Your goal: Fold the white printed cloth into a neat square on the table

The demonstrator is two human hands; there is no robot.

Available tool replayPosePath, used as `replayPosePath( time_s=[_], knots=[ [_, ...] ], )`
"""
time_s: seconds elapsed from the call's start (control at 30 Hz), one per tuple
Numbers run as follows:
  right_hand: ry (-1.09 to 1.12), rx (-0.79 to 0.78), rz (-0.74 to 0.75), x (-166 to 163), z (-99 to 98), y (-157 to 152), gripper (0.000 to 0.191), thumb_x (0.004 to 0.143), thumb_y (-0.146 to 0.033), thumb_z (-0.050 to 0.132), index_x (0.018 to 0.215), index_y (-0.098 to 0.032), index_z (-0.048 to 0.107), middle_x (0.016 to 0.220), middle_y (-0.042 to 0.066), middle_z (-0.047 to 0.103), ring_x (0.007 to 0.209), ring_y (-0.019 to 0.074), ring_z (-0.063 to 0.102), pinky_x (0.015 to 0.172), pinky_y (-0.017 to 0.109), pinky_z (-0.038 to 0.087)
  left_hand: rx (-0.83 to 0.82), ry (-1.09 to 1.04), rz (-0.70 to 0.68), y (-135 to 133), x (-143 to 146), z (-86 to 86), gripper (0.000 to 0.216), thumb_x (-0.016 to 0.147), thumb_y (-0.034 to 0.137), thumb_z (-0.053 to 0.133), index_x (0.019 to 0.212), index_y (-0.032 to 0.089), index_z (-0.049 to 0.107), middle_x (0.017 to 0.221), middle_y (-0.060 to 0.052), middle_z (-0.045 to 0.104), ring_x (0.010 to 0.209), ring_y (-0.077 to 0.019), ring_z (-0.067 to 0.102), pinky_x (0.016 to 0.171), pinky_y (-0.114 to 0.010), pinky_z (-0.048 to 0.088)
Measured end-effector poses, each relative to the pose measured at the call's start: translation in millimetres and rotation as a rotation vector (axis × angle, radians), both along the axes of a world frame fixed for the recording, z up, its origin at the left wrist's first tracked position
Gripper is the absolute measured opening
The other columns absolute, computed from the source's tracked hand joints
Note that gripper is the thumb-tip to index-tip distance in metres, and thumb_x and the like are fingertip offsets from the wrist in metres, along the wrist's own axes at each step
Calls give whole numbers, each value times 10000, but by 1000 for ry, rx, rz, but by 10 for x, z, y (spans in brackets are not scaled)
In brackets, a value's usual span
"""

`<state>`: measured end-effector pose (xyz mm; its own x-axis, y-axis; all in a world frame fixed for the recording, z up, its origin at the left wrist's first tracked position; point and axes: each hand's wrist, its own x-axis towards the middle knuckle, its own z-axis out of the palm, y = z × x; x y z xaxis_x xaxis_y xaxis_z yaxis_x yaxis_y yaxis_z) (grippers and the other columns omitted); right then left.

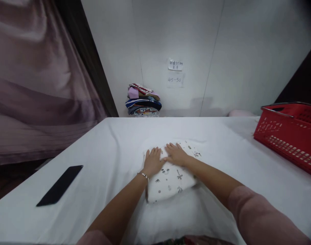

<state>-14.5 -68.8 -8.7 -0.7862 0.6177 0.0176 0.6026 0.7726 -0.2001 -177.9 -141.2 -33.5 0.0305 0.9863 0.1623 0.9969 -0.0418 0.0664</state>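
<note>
A folded white cloth (170, 178) printed with small dark and brownish motifs lies on the white-covered table (135, 136) in front of me. My left hand (154, 161) rests flat on its upper left part, fingers stretched away from me. On the upper middle of the cloth lies my right hand (176, 154), also flat with the fingers extended. The thumbs nearly meet. Neither hand grips the fabric. What kind of garment or sheet it is, I cannot tell.
A red perforated basket (290, 132) with metal handles stands at the right. To the left lies a flat black rectangular object (60, 185). Behind the table is a stack of folded clothes (144, 100) by the wall. A purplish curtain (37, 85) hangs on the left.
</note>
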Motion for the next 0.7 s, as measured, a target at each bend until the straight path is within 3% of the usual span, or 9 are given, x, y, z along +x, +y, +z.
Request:
replayPosePath(
  time_s=[0.33,0.53,0.6,0.7],
  knots=[
    [58,-42,1,81,-86,151,672,871,-612,197,1408,-218,287,1461,70,276,1345,249,200,1071,507,78,16,21,13,6,42,128,542,895,446,266,1344,162,371,1449,-98,293,1351,-256,198,1078,-493,165],
    [82,-135,-18,148,-26,197,660,871,-572,279,1410,-190,284,1473,91,234,1354,244,181,1076,484,92,37,17,-3,-11,65,41,542,902,433,240,1342,144,369,1423,-92,348,1327,-235,262,1088,-455,167],
    [150,-74,-122,303,2,265,641,859,-535,353,1388,-174,330,1466,102,252,1351,248,189,1075,470,120,41,15,-6,-7,57,16,557,901,447,229,1346,140,362,1425,-89,345,1327,-233,261,1090,-450,162],
    [310,61,-427,627,34,421,500,855,-430,409,1272,-166,483,1399,111,386,1300,249,304,1040,427,234,45,13,-2,0,54,6,564,899,455,230,1344,136,364,1424,-88,348,1327,-233,259,1091,-452,156]
  ],
)
